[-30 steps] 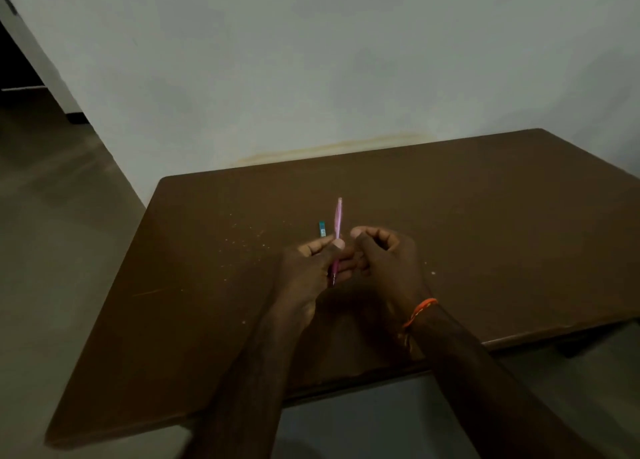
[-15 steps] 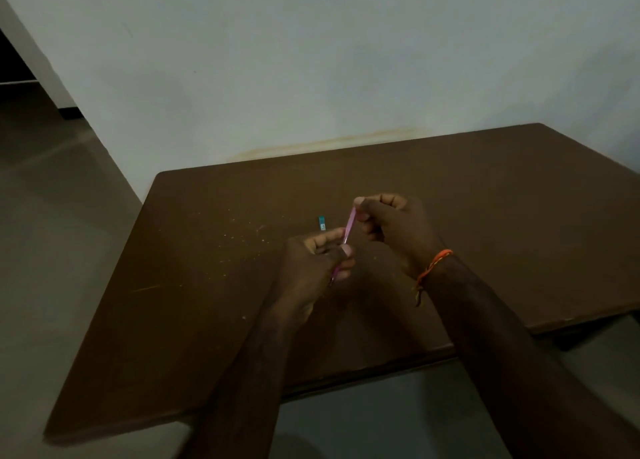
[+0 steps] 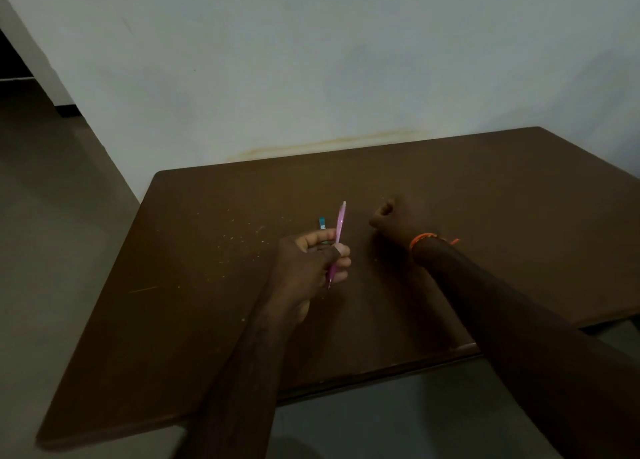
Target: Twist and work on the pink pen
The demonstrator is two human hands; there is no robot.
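Pink pen (image 3: pixel 337 240) is gripped upright by the left hand (image 3: pixel 311 261); right hand (image 3: pixel 394 218) is fisted, empty.

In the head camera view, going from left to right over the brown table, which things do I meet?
Small teal object lying on the table → slim pink pen gripped by the left hand → curled right hand → orange thread wristband.

My left hand (image 3: pixel 313 261) gripped the pink pen (image 3: pixel 336 242) upright above the brown table (image 3: pixel 485 199); my right hand (image 3: pixel 398 221) was fisted apart.
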